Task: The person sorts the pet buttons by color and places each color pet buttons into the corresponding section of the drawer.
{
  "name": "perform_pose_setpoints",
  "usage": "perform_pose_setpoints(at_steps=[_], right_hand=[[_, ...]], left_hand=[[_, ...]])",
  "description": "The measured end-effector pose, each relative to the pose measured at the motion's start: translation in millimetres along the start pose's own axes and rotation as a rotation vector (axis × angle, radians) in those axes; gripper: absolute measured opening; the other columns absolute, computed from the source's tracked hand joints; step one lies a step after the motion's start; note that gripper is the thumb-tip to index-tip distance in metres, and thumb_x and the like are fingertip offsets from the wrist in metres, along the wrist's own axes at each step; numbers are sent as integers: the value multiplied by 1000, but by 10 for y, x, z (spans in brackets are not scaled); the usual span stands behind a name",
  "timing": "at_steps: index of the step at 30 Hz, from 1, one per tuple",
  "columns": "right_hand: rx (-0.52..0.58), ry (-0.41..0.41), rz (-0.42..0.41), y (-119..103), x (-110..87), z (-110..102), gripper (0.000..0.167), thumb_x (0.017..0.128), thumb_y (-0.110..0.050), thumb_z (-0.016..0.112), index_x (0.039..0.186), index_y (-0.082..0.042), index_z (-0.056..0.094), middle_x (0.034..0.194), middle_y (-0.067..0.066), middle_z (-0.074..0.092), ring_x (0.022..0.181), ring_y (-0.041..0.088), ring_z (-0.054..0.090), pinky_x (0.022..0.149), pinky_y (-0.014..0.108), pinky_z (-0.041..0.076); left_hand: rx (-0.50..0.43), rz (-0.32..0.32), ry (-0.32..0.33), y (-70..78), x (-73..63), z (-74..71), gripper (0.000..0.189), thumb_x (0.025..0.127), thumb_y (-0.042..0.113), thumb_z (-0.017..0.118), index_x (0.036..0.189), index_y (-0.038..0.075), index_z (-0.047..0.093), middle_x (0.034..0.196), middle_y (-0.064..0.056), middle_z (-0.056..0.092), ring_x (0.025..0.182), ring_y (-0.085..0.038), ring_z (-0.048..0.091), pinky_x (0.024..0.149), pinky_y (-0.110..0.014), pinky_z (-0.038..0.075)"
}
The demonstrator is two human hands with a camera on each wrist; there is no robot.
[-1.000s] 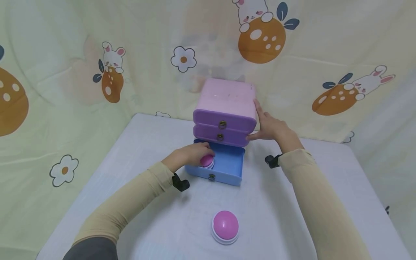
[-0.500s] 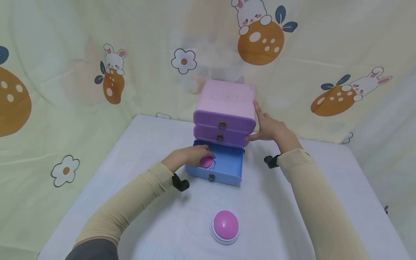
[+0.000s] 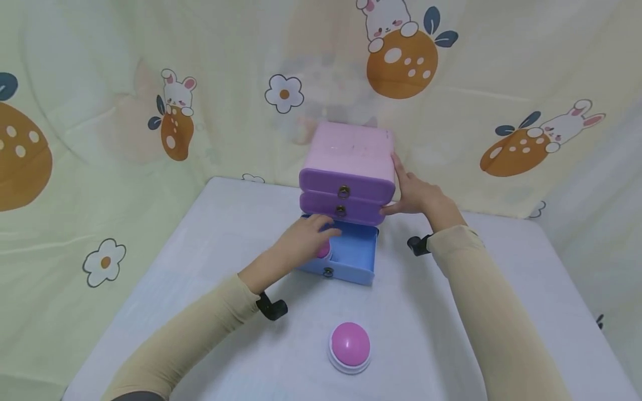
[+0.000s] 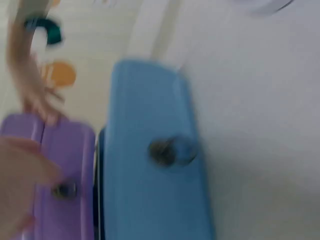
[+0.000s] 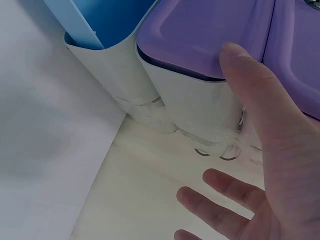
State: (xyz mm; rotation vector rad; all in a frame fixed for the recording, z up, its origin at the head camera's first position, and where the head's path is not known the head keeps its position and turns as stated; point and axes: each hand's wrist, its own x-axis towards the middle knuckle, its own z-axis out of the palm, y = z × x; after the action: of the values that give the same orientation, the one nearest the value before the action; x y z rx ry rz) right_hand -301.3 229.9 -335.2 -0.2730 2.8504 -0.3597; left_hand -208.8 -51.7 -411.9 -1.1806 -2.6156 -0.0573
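My left hand (image 3: 301, 242) is over the left part of the pulled-out blue drawer (image 3: 357, 250), its fingers loosely bent and holding nothing. Partly hidden beneath it, a pink-domed round thing with a white base (image 3: 325, 249) sits inside that drawer. A similar pink dome on a white base (image 3: 351, 345) stands on the table in front. With fingers spread, my right hand (image 3: 420, 196) rests at the right side of the pink cabinet (image 3: 351, 147). In the right wrist view, its thumb touches the edge of a purple drawer front (image 5: 195, 35), while the other fingers stretch along the side.
Two purple drawers (image 3: 321, 181) with small ring pulls are closed above the blue one. A printed curtain (image 3: 225, 122) hangs right behind the cabinet. White cloth covers the table (image 3: 426, 334). A small black device (image 3: 273, 307) is strapped at each wrist.
My left hand has let go of the pink dome in the drawer and lifted slightly up and to the right, fingers loosening. My right hand stays against the cabinet.
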Motion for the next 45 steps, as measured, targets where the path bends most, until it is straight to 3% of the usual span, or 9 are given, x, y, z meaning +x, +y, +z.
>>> perform_pose_setpoints(at_steps=[3,6,9,11,16,23,34,41,45], right_hand=[[-15,-6,11,-12,-24,-6,137,66,-60,77,138,-39,-38,154,28,14,135,51,28,99,74,26],[-21,-4,14,-17,-32,-7,136,68,-59,77,138,-38,-38,154,28,15,136,49,28,99,74,27],[-20,0,10,-20,-17,-6,136,68,-58,77,138,-38,-38,154,27,16,136,49,28,98,74,27],[-21,-1,12,-15,0,-5,137,67,-59,77,137,-38,-38,154,26,16,136,48,27,98,73,28],[-18,-11,19,-2,16,-5,138,67,-59,77,136,-39,-40,155,26,13,137,49,25,99,74,26],[-2,-8,24,20,44,22,139,65,-60,78,134,-41,-41,156,25,12,138,49,24,99,74,25],[-9,12,-10,-45,-12,3,137,68,-57,78,139,-37,-37,153,27,16,135,49,29,97,73,30],[10,8,-5,-23,-21,11,136,68,-56,78,138,-39,-37,155,25,15,137,47,26,99,72,29],[14,4,-11,-17,-21,14,136,68,-56,78,137,-39,-38,155,26,14,137,48,25,99,72,28]], left_hand=[[19,96,164,251,-145,-45,41,87,17,64,127,22,58,134,-7,53,128,-23,47,102,-38,44],[22,185,190,532,-313,-34,41,88,29,64,128,25,57,135,-6,54,130,-23,46,105,-39,42],[28,252,100,794,-463,13,47,90,46,57,134,29,51,140,-4,49,134,-21,42,108,-39,38],[12,282,1,941,-544,37,55,90,55,51,139,32,45,145,-3,44,137,-20,38,110,-39,36],[-20,308,-219,1177,-625,98,65,87,65,48,145,39,32,151,2,35,140,-18,32,105,-39,42],[-28,292,-349,1279,-641,180,71,81,63,60,143,45,30,144,5,39,130,-15,39,87,-31,51],[-41,304,-395,1318,-594,232,64,79,55,69,136,45,41,138,4,43,120,-13,43,76,-26,53],[-64,311,-473,1343,-468,169,62,75,54,73,131,47,46,130,7,48,111,-10,47,75,-23,52],[-182,289,-558,1283,-367,34,61,75,52,75,129,45,49,126,8,50,106,-7,48,75,-21,49]])
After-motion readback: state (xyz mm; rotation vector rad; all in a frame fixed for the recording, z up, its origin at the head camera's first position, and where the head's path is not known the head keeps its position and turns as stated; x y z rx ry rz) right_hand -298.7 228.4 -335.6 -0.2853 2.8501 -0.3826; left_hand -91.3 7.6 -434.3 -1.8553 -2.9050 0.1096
